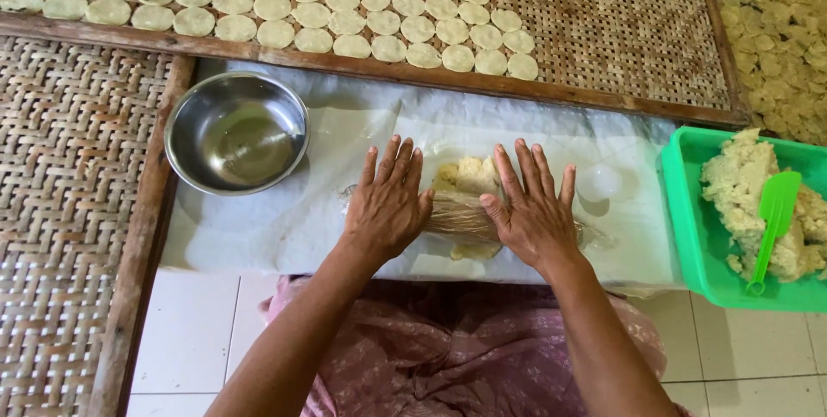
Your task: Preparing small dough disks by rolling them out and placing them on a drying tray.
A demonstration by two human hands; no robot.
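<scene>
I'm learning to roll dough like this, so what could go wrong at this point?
1. Both palms, left hand and right hand, sit at the ends of the plastic-wrapped roller; uneven pressure could leave the dough thicker on one side.
2. Dough shows at the roller's near edge and may squeeze off the plastic sheet.
3. The steel bowl sits near the left hand; a wide stroke might knock it.

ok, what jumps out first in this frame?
Dead centre, the left hand and right hand press flat, fingers spread, on a plastic-wrapped roller lying across a slab of pale dough. Above, rows of pale round discs cover a woven tray. A shiny metal bowl sits at left, a green tub of dough at right.
</scene>
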